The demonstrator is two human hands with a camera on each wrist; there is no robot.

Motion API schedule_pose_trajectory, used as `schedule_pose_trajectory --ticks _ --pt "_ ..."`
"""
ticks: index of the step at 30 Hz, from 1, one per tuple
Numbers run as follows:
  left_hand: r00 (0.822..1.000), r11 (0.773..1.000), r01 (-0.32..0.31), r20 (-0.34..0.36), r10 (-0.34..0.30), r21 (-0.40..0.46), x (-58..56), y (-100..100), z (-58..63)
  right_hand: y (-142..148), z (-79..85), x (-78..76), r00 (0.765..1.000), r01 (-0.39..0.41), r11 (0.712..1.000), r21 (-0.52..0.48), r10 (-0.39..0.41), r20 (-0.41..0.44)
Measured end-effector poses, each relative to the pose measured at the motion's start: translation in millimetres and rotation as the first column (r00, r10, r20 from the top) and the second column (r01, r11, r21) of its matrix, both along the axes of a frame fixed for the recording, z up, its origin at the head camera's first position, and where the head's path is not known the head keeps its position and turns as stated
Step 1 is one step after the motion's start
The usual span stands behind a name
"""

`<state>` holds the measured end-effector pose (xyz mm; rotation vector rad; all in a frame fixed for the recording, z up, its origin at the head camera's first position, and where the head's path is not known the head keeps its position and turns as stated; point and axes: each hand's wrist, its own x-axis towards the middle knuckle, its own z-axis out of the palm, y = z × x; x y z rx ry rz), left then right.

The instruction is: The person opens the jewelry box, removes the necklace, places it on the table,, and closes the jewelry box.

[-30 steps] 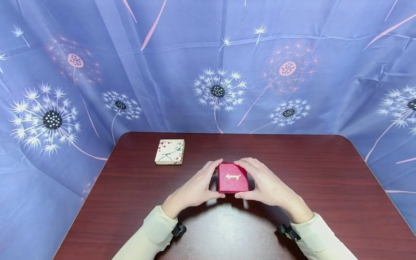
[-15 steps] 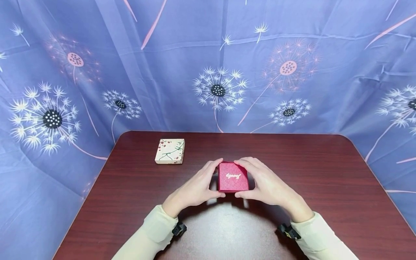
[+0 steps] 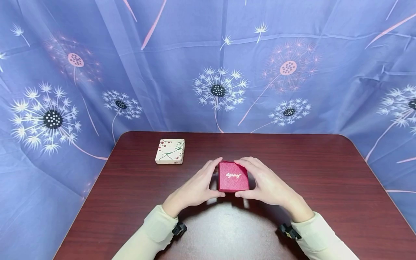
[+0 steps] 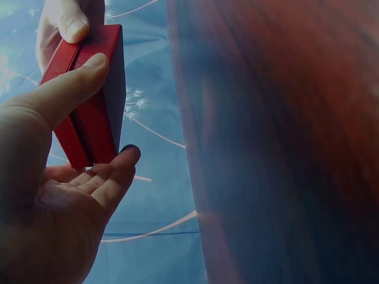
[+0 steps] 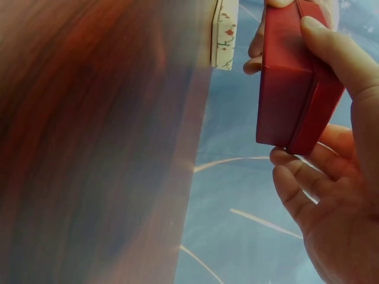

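Observation:
A small red jewelry box with pale script lettering on top is held between both hands at mid-table. My left hand grips its left side, thumb on the near face and fingers at the far edge. My right hand grips the right side the same way. In the left wrist view, a seam runs along the side of the red box, and its underside looks dark. From the right wrist view, the red box appears raised off the table, its lid and base together.
A cream box with a floral pattern lies on the brown wooden table, at the back left. Behind the table hangs a blue cloth with dandelion prints. A black device is strapped at each wrist.

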<state>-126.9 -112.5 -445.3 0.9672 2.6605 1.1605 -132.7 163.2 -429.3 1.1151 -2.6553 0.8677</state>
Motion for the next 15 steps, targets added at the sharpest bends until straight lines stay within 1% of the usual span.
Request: schedule_pose_trajectory --ticks 5,15 --pt "1.0 1.0 -0.004 0.003 0.004 -0.002 -0.5 -0.5 -0.3 -0.9 0.6 1.4 1.0 0.011 1.0 0.007 -0.011 0.0" --pt "1.0 1.0 0.003 0.007 -0.003 0.007 -0.4 -1.3 -0.8 -0.9 0.7 -0.2 1.0 0.001 1.0 0.003 -0.001 -0.004"
